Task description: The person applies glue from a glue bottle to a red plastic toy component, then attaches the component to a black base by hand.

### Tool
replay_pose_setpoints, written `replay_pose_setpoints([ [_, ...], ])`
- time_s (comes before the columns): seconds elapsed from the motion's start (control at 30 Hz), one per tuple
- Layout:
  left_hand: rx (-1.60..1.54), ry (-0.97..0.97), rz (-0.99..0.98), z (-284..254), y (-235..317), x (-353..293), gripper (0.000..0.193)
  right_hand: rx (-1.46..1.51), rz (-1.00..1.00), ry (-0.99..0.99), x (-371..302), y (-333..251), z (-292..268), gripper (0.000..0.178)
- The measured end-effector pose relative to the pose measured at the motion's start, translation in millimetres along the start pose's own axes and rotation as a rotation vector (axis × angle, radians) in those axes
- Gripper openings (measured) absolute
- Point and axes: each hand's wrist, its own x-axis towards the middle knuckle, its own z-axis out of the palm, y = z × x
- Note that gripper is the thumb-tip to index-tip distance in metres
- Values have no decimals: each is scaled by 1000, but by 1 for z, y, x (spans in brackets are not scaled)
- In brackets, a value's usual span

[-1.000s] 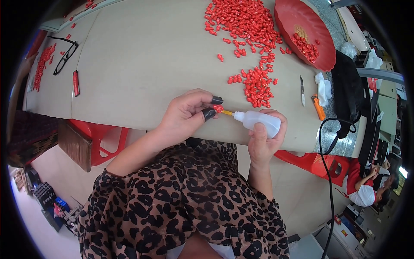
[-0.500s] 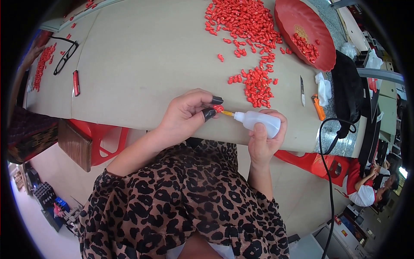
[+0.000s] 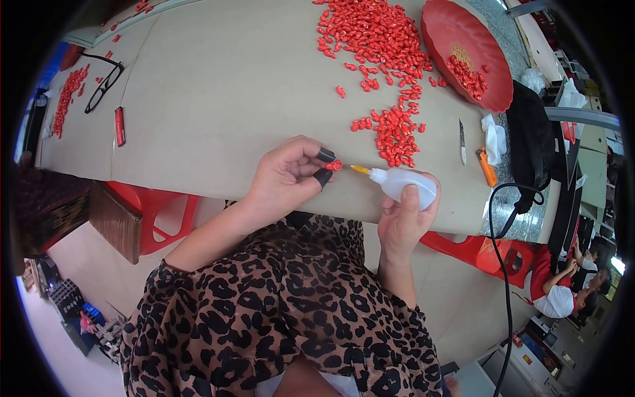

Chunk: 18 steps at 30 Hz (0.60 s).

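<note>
Over the near part of the table, my left hand (image 3: 289, 171) pinches a small red gourd-shaped piece (image 3: 335, 165) between thumb and forefinger, both tips wrapped in black. My right hand (image 3: 405, 221) is closed round a white squeeze bottle (image 3: 405, 185) with a yellow nozzle (image 3: 359, 169). The bottle is tilted, its nozzle aimed left at the red piece with a small gap between them. Beyond my hands lies a small cluster of red pieces (image 3: 397, 135), and behind it spreads a larger pile of the same pieces (image 3: 374, 33).
A red scalloped plate (image 3: 493, 73) holds more red pieces at the far right. A knife blade (image 3: 462, 142), an orange cutter (image 3: 487, 167) and white tissue (image 3: 494, 139) lie nearby. Leftward are black-framed glasses (image 3: 104, 88) and a red cutter (image 3: 120, 127). A black cable (image 3: 508, 278) hangs over the right edge.
The bottle has drawn back to the right, so its nozzle has left the red piece it was touching. My left hand keeps its pinch, and the piece is turned slightly.
</note>
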Motion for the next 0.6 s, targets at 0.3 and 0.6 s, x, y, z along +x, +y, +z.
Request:
replay_pose_setpoints([
  [0.3,-30,1,-1,0,0,0,23,-95,-95,-34,-6,4,0,33],
  [0.6,-37,-13,-8,-2,-3,0,24,-123,-115,-63,-5,5,1,33],
])
